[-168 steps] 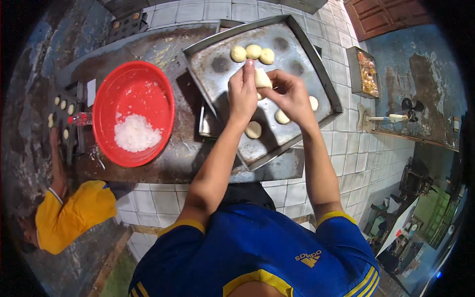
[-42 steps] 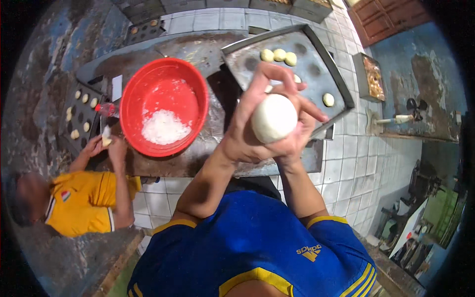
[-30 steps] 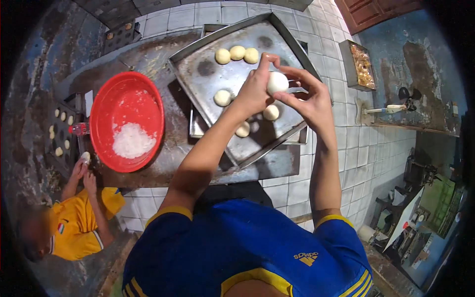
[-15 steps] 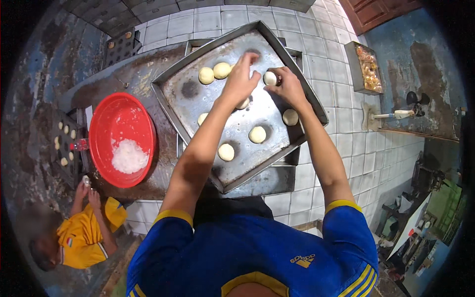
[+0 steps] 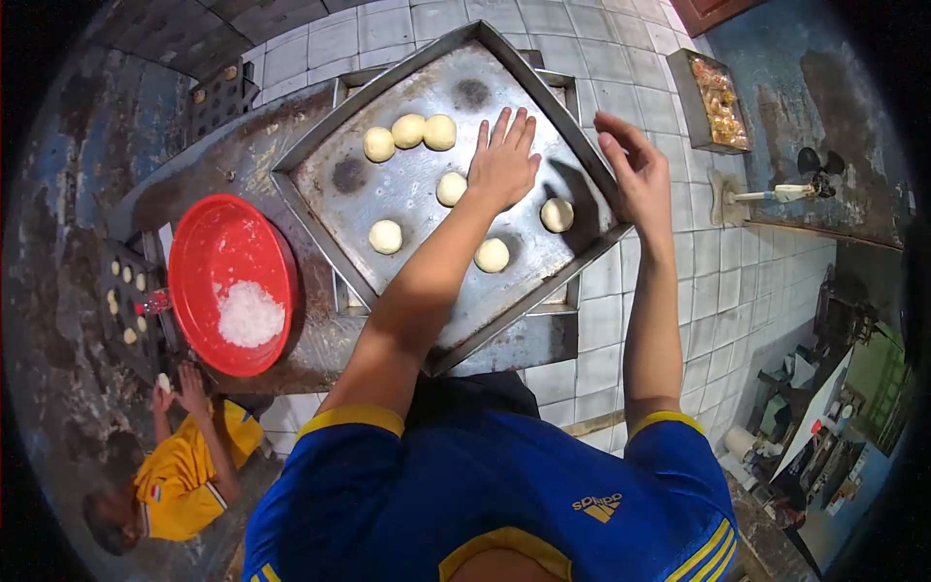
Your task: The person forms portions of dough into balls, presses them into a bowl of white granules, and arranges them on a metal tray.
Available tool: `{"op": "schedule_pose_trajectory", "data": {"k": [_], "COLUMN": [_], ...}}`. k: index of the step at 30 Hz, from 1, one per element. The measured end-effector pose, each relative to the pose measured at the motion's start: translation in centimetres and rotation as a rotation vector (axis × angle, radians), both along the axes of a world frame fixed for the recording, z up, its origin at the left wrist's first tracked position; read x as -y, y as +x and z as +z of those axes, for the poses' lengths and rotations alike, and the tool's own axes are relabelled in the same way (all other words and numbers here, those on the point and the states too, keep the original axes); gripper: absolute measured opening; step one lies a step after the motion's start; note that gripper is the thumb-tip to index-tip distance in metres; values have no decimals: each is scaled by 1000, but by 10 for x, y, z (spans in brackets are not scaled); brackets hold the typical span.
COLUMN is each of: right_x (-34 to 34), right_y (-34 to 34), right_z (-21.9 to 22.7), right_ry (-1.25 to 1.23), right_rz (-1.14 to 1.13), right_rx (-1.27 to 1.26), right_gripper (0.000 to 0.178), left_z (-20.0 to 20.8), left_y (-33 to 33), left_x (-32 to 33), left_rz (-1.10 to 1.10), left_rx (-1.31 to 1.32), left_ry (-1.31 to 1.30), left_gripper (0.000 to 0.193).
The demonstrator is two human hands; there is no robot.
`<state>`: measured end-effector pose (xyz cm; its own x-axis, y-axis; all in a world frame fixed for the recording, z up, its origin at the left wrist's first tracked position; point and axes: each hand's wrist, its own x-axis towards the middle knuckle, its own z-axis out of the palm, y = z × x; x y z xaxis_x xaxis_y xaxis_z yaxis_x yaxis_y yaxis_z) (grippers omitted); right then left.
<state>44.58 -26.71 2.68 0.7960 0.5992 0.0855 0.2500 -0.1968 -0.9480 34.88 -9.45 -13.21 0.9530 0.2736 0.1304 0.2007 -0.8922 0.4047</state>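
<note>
My left hand [image 5: 504, 163] lies palm down over a large square metal baking tray [image 5: 335, 189], fingers stretched out. What is beneath the palm is hidden. Pale round dough balls are spread over the tray: a dough ball [image 5: 452, 188] sits right beside my left wrist, another [image 5: 557, 215] lies near the right wall, and a third [image 5: 492, 255] is closer to me. Three balls touch in a row, the middle one [image 5: 408, 130] included. My right hand [image 5: 635, 175], fingers loosely curved and apart, hovers by the tray's right rim, holding nothing.
To the left stands a red basin [image 5: 218, 335] with white, flour-like stuff. Beyond it, a person in yellow [image 5: 184, 485] handles a small pale piece beside a dark tray [image 5: 131, 339] of small pieces. Another metal tray edge [image 5: 572, 102] shows beneath mine. A box [image 5: 713, 102] stands far right.
My right hand has let go of the dough ball and moved right, to the tray's rim. My left hand has flattened over where that ball was. The whole view has shifted slightly.
</note>
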Motion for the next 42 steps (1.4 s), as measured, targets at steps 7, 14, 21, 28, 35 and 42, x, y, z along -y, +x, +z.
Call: {"op": "schedule_pose_trajectory", "data": {"k": [7,14,21,28,35,42], "right_x": [-97,-185,-196,-154,-210,-299], "right_y": [10,-51,-28,-167,-319,-429], "right_z": [-11,-102,-36,21,38,67], "right_ry": [-68,-496,-706,-129,270,329], "right_rz": [219,518,1152,547,496,389], "right_rx": [207,941,-268,-156,-275,-422], "right_gripper": [40,13,28,32,26,26], "left_z": [53,35,38,127,172,191], "left_y": [-39,-109,-125,-201,-309,-448], "left_x": [-79,-100,-128,-81,-118,-173], "left_rz": [275,190,277,508,730,584], "left_rx": [505,260,214,661,963,1107], "left_ry": [-518,-386,-781,-1411,-1093,-1314], "left_gripper": [52,60,55,58,64,30]}}
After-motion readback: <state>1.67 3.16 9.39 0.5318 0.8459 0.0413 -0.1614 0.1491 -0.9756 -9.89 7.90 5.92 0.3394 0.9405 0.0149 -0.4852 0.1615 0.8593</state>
